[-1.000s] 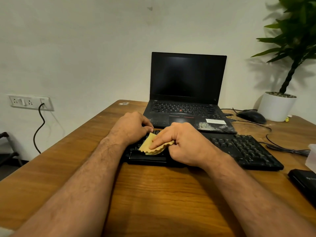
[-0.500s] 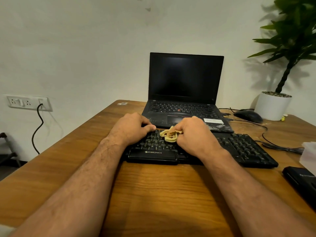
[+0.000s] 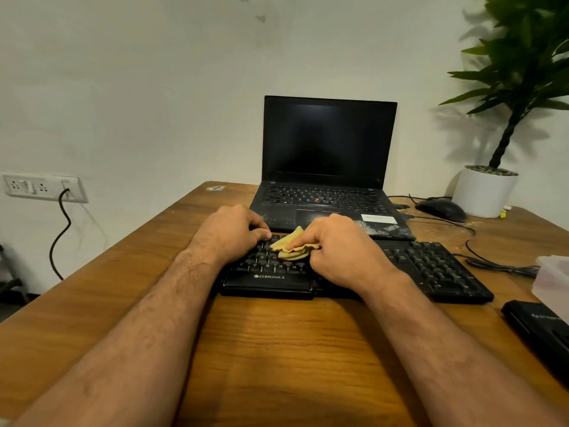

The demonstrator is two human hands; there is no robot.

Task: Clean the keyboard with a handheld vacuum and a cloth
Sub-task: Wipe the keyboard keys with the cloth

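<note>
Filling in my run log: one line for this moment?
step: wiping keys | right hand: pinches cloth on keyboard | left hand: steadies keyboard | vacuum: unseen

Black Zebronics keyboard (image 3: 431,269) lying flat on wooden desk, crumpled yellow cloth (image 3: 291,246) pressed on its upper key rows, pinched beneath right hand (image 3: 341,251) fingertips, just beside left hand (image 3: 234,232) thumb
</note>
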